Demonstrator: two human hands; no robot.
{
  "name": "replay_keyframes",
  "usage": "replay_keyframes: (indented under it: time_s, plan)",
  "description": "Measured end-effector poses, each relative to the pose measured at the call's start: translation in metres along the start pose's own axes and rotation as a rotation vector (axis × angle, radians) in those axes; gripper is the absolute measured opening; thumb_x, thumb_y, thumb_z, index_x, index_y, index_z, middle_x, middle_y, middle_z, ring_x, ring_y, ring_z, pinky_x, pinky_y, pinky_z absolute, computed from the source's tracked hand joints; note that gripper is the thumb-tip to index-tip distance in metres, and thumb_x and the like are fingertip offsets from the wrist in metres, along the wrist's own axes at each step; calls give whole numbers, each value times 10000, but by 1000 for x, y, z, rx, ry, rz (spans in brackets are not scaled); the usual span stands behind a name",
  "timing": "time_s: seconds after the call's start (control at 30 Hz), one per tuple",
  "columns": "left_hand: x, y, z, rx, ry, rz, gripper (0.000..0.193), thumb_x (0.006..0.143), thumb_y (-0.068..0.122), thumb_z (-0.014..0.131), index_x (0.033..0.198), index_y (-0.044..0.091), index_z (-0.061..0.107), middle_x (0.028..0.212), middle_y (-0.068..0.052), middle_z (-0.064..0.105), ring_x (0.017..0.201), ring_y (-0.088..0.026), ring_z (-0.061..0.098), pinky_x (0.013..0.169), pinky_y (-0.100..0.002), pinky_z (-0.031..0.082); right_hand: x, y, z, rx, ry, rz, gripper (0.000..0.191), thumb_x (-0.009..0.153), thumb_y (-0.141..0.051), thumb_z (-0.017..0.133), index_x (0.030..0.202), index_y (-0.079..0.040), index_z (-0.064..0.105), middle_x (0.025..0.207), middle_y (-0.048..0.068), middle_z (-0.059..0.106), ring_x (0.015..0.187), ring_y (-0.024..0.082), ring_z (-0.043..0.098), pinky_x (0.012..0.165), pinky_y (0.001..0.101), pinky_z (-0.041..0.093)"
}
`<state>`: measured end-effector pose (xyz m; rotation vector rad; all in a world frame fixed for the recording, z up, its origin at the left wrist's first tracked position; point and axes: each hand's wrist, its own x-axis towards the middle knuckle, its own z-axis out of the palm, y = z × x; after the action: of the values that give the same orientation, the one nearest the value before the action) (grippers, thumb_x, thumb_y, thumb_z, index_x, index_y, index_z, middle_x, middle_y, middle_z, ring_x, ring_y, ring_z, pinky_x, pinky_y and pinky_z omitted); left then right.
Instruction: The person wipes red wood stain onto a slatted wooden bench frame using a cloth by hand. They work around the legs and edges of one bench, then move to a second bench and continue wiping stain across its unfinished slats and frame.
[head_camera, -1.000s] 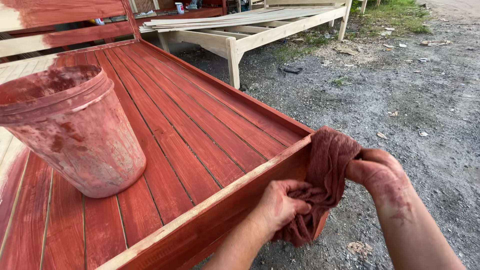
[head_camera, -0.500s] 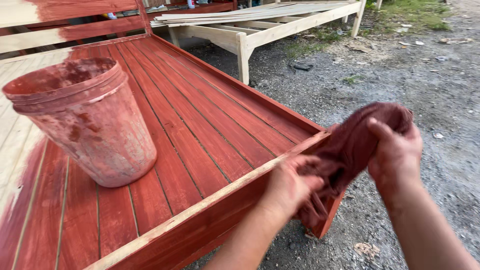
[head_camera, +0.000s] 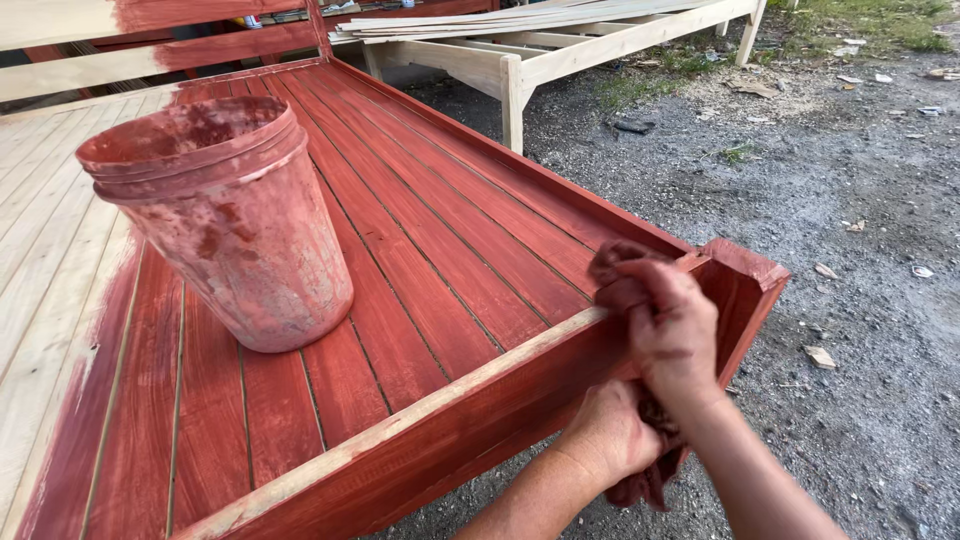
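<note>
Staining in hand, at the near corner of the slatted frame (head_camera: 440, 270). Right hand (head_camera: 672, 335) clenched on red rag (head_camera: 612, 272) atop the bare-topped rail (head_camera: 480, 375); left hand (head_camera: 610, 432) gripping the rag's tail below. Stained bucket (head_camera: 225, 220) standing well left. Next pass judged to need firm pressure along that unstained rail top.

- Bed frame (head_camera: 450, 250): slats stained red-brown; far-left boards bare pale wood; top edge of the near rail unstained, light.
- Bucket (head_camera: 225, 220): pinkish, blotched with darker red stain.
- Rag (head_camera: 640, 480): dark red.
- Right hand (head_camera: 672, 335): smeared red.
- Second frame (head_camera: 560, 45): bare pale timber.
- Ground (head_camera: 850, 250): grey gravel.
</note>
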<state>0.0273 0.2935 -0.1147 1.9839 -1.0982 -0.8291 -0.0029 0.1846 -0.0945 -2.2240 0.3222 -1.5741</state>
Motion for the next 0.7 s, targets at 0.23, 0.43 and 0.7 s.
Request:
replay_keyframes:
  time_s: [0.23, 0.43, 0.7]
  plan:
    - [-36, -14, -36, -73, -226, -157, 234, 914, 228, 668, 1053, 42, 694, 1006, -166, 735, 934, -285, 723, 809, -410, 572, -39, -88, 29, 140, -114, -144, 368, 751, 31, 685, 1103, -71, 716, 1136, 107, 733, 1169, 317, 681, 1064, 426, 510]
    - [-6, -43, -23, -168, -217, -105, 216, 942, 197, 599, 1080, 49, 673, 1086, -164, 732, 1003, -268, 706, 860, -400, 561, -34, -84, 23, 173, -205, -172, 468, 709, 56, 628, 1153, -74, 701, 1217, 100, 701, 1208, 345, 655, 1072, 433, 513]
    - [72, -57, 57, -402, -215, 20, 217, 979, 156, 507, 1116, 59, 645, 1194, -161, 727, 1095, -245, 683, 929, -386, 546, -5, 8, 7, -53, -89, -103, 448, 771, 57, 604, 1181, -102, 691, 1190, 112, 723, 1159, 324, 689, 1032, 398, 551]
